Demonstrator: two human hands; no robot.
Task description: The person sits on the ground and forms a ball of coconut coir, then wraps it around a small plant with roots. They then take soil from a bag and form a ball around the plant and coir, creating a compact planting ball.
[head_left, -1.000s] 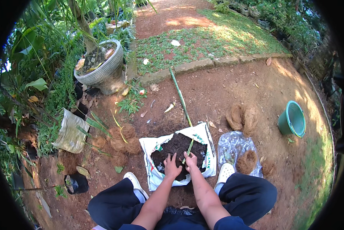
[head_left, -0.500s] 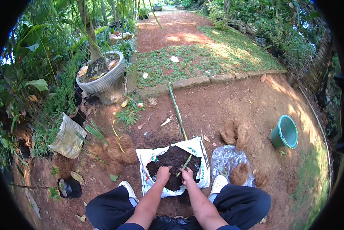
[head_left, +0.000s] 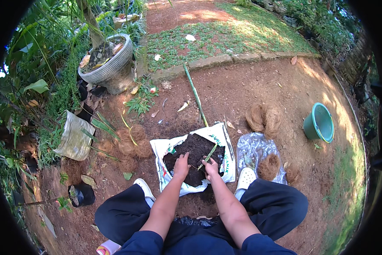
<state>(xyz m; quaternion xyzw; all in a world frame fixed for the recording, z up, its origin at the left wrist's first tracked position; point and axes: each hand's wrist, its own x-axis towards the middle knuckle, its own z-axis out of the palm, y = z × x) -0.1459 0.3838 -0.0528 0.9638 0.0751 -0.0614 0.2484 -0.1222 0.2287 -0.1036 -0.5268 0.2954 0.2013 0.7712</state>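
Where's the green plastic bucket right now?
In the head view the green plastic bucket lies tipped on the bare soil at the person's far right, beyond the brown coconut-fibre clumps.

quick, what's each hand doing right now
Left hand: fingers curled into the soil, grip cannot be told.
Right hand: closed on the green stick.

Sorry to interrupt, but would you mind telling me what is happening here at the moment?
A person squats on bare reddish ground over an opened white plastic sack heaped with dark soil. Both hands are in the soil: the left hand presses into the heap, and the right hand is beside a thin green stem lying on it. A green plastic bucket stands off to the right.
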